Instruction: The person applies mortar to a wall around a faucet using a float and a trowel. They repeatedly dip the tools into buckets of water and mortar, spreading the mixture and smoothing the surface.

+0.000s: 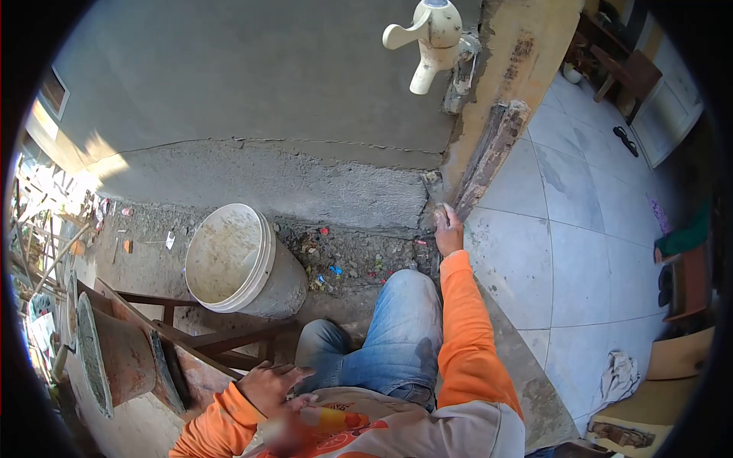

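My right hand is stretched forward to the lower corner of the wall, its fingers closed. They hold what looks like a small trowel; its grey blade lies against the corner and the handle is hidden in my grip. Rough grey plaster covers the low band of wall beside it, below a smoother grey surface. In front of my body, near my lap, my left hand is open, with its fingers apart and nothing in them.
A white bucket, smeared inside, stands left of my knees. A mortar-crusted container rests on a wooden stand at left. Overhead juts a cream tap. A worn door post borders the tiled floor at right.
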Demonstrator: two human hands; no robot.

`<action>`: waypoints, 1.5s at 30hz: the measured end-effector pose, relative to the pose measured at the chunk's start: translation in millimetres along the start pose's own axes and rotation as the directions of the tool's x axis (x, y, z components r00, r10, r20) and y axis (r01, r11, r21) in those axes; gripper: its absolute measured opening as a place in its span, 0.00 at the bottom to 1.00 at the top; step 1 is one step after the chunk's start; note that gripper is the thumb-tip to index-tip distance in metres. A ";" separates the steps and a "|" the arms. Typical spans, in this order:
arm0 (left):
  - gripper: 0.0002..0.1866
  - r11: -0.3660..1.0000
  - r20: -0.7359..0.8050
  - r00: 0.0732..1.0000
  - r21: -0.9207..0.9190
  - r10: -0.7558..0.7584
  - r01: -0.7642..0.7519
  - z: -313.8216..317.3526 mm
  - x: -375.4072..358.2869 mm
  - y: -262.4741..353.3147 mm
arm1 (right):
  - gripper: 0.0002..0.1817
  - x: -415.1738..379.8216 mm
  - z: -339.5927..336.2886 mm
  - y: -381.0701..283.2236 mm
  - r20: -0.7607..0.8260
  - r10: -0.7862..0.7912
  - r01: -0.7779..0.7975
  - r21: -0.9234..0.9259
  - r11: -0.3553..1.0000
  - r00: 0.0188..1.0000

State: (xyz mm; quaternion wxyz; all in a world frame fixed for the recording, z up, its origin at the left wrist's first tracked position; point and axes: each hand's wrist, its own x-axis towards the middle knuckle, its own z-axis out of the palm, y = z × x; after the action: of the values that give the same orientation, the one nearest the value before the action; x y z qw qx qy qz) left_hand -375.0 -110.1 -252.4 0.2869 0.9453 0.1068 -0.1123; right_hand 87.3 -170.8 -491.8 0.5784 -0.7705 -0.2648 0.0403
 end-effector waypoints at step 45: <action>0.25 0.998 0.137 0.991 0.066 -0.009 0.000 -5.0 1.8 6.5 | 0.22 -25.9 -6.0 -126.6 -0.448 -0.245 0.142 -0.251 0.957 0.860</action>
State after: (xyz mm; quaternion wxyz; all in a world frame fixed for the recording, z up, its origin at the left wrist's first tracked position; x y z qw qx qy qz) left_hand -370.8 -112.3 -245.5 0.2620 0.9441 0.0851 -0.1810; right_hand 21.6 -163.6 -380.6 0.5423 -0.7825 -0.1945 -0.2361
